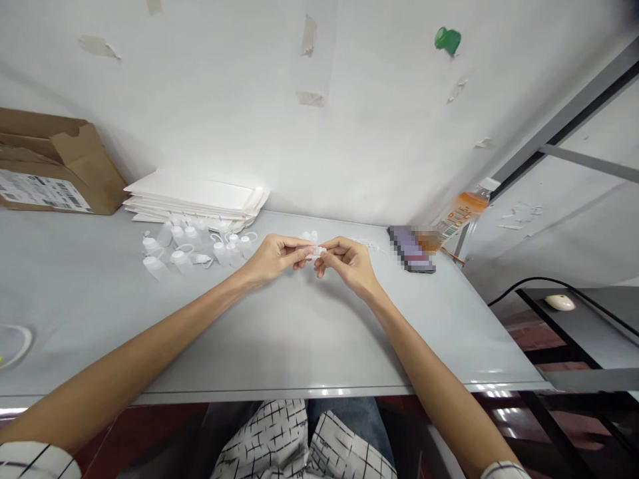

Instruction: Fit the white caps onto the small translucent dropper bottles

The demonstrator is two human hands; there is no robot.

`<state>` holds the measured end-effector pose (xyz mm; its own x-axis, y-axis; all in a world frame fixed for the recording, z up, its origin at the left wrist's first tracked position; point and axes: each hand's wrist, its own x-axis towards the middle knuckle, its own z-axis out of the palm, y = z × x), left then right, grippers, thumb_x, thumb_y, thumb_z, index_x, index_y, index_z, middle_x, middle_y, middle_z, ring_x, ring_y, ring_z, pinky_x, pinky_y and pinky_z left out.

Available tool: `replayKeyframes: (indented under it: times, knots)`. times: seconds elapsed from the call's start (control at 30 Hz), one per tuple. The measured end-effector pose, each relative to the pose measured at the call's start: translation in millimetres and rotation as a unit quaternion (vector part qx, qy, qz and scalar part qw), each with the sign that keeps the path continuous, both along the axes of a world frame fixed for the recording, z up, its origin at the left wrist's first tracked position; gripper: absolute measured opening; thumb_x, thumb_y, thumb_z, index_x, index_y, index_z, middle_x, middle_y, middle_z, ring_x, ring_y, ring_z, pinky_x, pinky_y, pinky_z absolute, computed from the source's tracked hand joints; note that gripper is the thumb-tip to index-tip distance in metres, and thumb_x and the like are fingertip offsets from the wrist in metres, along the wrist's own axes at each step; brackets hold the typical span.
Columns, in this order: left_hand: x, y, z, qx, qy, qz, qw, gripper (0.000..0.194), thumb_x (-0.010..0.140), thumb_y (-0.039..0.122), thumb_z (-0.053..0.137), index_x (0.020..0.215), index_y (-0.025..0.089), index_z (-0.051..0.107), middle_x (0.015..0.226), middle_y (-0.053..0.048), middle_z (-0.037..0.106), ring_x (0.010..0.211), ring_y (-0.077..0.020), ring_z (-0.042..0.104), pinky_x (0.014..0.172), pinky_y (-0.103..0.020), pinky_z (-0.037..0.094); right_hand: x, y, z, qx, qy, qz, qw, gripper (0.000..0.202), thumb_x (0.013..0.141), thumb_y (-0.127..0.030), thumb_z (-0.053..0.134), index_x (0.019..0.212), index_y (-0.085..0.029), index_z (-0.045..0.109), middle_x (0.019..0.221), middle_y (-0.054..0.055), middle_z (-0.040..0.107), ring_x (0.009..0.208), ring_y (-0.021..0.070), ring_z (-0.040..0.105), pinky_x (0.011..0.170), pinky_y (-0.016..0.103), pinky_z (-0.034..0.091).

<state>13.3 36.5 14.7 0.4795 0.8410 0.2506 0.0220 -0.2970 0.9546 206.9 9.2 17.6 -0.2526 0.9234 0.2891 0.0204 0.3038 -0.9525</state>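
Observation:
Both my hands meet above the middle of the grey table. Between their fingertips is a small translucent plastic dropper bottle [315, 252], lying roughly sideways. My left hand [273, 257] pinches its left end with closed fingers. On the other end, the thumb and fingers of my right hand [350, 262] are closed near a white tip. Fingers hide much of the bottle. Left of my left hand stand several similar small squeeze bottles [182, 261] with looped cap straps. Just behind my fingertips lie small clear plastic pieces [310, 235], too small to make out.
A stack of white envelopes [194, 196] lies against the wall, beside an open cardboard box [54, 163]. To the right are a pixelated phone [410, 249] and an orange drink bottle [456, 216]. Thin white plastic bits [372, 246] lie near the phone. The table's front edge [319, 391] is close to my lap.

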Motion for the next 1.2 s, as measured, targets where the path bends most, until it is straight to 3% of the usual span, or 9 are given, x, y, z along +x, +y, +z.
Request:
replayKeyframes:
  times: [0.2,0.43,0.6,0.77,0.83,0.93,1.03,1.2]
  knots:
    - [0,1,-1.0,0.077,0.024,0.0,0.997,0.028,0.085,0.037,0.068,0.1,0.017,0.078,0.075,-0.003,0.064,0.065,-0.0113,0.054,0.063,-0.025,0.047,-5,-1,-1.5,-0.028,0.04,-0.009,0.999,0.033,0.077,-0.046,0.075,0.079,-0.018,0.058,0.064,0.002,0.069,0.051,0.016,0.065,0.06,0.035,0.057]
    - [0,-2,-0.8,0.185,0.081,0.06,0.978,0.024,0.086,0.036,0.067,0.101,0.021,0.078,0.091,-0.006,0.071,0.08,-0.0152,0.064,0.07,-0.026,0.049,-7,0,-6.8,-0.07,0.103,-0.013,0.992,0.023,0.073,-0.034,0.076,0.078,-0.018,0.06,0.063,0.0,0.067,0.051,0.0133,0.062,0.06,0.034,0.057]
    - [3,-5,-1.6,0.242,0.093,0.094,0.961,0.023,0.084,0.036,0.069,0.098,0.02,0.079,0.089,-0.006,0.072,0.076,-0.0146,0.064,0.065,-0.025,0.049,-9,4,-10.0,-0.083,0.123,-0.022,0.989,0.021,0.072,-0.032,0.075,0.077,-0.017,0.061,0.063,-0.002,0.064,0.053,0.0114,0.058,0.066,0.037,0.059]
    - [3,-2,-3.0,0.144,0.085,0.1,0.981,0.036,0.083,0.042,0.068,0.107,0.016,0.076,0.092,-0.008,0.073,0.073,-0.0146,0.064,0.067,-0.027,0.051,-6,6,-10.9,-0.05,0.061,-0.036,0.996,0.022,0.076,-0.036,0.073,0.081,-0.019,0.06,0.065,-0.002,0.064,0.059,0.0137,0.063,0.07,0.036,0.059]
    - [3,0,-3.5,0.076,0.071,0.08,0.991,0.043,0.086,0.046,0.064,0.113,0.014,0.073,0.082,-0.007,0.071,0.068,-0.0143,0.063,0.066,-0.028,0.052,-5,6,-11.0,-0.024,0.031,-0.045,0.998,0.022,0.078,-0.037,0.072,0.084,-0.019,0.061,0.067,-0.001,0.065,0.061,0.015,0.065,0.069,0.036,0.058]
    - [2,2,-3.9,0.01,0.067,0.042,0.997,0.043,0.088,0.048,0.06,0.104,0.011,0.076,0.064,-0.004,0.065,0.058,-0.013,0.059,0.06,-0.027,0.05,-4,6,-10.3,0.003,-0.011,-0.052,0.999,0.024,0.079,-0.038,0.071,0.09,-0.018,0.064,0.073,0.003,0.068,0.064,0.017,0.068,0.067,0.035,0.057]
    - [0,4,-3.2,0.01,0.061,0.026,0.998,0.038,0.083,0.047,0.067,0.098,0.013,0.077,0.066,-0.004,0.066,0.058,-0.0119,0.057,0.057,-0.025,0.049,-2,4,-9.1,0.004,-0.048,-0.053,0.997,0.028,0.079,-0.042,0.072,0.09,-0.017,0.067,0.073,0.004,0.069,0.065,0.0183,0.069,0.066,0.034,0.057]
    - [-2,7,-2.1,0.069,0.051,0.032,0.996,0.035,0.077,0.042,0.074,0.099,0.016,0.078,0.088,-0.008,0.072,0.068,-0.0134,0.062,0.06,-0.025,0.05,-1,4,-8.0,-0.018,-0.043,-0.018,0.999,0.032,0.076,-0.045,0.075,0.086,-0.017,0.064,0.075,0.005,0.071,0.064,0.0185,0.071,0.067,0.034,0.056]
